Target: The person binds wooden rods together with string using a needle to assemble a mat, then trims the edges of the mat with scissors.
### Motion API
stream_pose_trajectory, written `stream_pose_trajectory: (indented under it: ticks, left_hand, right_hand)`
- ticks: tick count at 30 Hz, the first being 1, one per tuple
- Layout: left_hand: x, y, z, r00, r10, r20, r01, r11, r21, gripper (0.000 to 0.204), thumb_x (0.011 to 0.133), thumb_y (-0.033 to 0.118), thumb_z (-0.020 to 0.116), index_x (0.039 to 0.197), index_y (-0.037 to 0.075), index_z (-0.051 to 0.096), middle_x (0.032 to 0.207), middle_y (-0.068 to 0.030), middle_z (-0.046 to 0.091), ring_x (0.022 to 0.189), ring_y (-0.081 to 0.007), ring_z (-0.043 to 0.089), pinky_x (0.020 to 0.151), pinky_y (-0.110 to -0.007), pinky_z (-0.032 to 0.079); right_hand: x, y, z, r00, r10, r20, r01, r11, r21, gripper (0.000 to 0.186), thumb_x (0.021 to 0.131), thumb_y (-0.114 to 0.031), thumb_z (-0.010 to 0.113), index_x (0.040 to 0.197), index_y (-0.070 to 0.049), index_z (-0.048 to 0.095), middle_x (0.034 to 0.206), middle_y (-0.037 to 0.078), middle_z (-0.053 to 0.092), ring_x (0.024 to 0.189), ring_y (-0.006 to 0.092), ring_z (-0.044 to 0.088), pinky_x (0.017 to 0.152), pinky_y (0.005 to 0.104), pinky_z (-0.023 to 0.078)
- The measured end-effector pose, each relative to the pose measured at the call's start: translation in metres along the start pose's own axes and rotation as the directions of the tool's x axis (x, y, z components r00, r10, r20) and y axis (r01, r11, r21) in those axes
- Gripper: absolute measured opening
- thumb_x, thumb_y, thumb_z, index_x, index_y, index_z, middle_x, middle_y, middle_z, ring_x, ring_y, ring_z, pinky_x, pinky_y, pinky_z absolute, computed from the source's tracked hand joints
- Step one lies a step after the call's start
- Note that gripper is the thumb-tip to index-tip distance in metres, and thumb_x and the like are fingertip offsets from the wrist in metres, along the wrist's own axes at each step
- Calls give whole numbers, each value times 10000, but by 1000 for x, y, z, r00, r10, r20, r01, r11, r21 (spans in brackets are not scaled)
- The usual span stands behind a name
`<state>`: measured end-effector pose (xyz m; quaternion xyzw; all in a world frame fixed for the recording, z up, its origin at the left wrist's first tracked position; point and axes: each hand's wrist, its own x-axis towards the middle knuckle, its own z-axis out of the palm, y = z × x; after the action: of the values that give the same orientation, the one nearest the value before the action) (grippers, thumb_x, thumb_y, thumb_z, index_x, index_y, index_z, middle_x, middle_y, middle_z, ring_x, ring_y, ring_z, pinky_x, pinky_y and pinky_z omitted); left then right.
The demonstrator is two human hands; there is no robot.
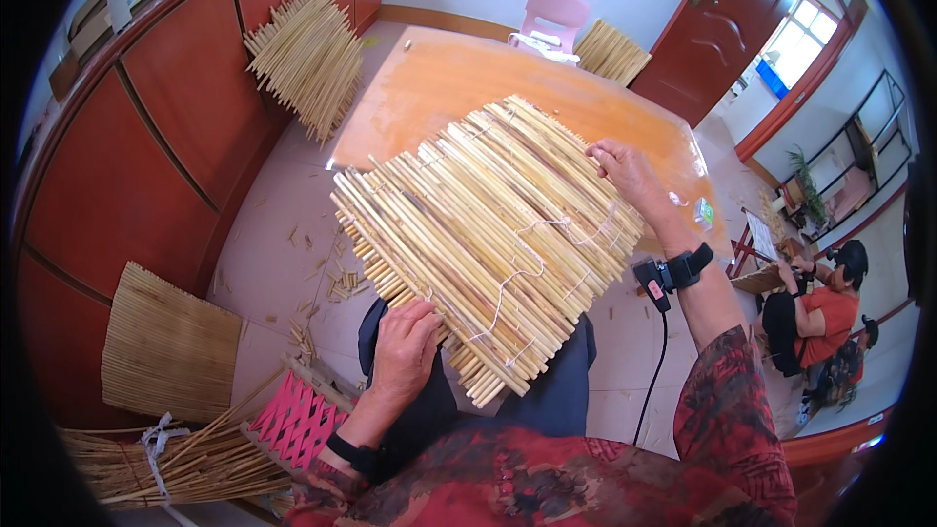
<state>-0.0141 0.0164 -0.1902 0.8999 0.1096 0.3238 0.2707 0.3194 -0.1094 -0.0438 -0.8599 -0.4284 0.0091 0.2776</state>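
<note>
A thick mat of straw-coloured stalks [488,215], laid side by side and stitched with thread, lies tilted across my lap and against the near side of the table. My left hand [405,346] is closed on its lower left edge, with the fingers curled at the stalk ends. Over the mat's right edge, my right hand [625,174] is closed in a pinch; what it holds, if anything, is too small to make out. A loose white string [509,283] winds across the mat's lower right part.
An orange table [429,68] stands ahead, a pink chair [551,15] behind it. Stalk bundles [310,59] lean by red cabinets [185,88]. At lower left are a flat stalk mat [166,342], a pink-webbed stool [298,420] and tied stalks [185,464]. People [830,312] sit at right.
</note>
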Motion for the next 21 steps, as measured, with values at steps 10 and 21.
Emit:
stream_pose_trajectory:
  ticks: [10, 21]
  left_hand:
    - [6, -17, 22, 985, 1, 171, -24, 991, 133, 422, 760, 145, 570, 1166, 67, 481, 1256, -92, 438, 1209, -250, 364, 1012, -462, 205]
    - [5, -19, 21, 989, -4, 146, -13, 993, 119, 419, 754, 146, 583, 1157, 80, 492, 1262, -83, 435, 1221, -241, 354, 1020, -463, 180]
  right_hand:
    - [39, -18, 35, 851, -489, -190, 328, 779, -534, 209, 718, -83, 563, 919, -40, 600, 816, 151, 586, 786, 330, 561, 680, 376, 461]
    - [-123, -74, 129, 611, -639, 468, 740, 671, -51, 120, 639, -120, 619, 717, -64, 546, 720, 72, 484, 732, 244, 496, 672, 354, 377]
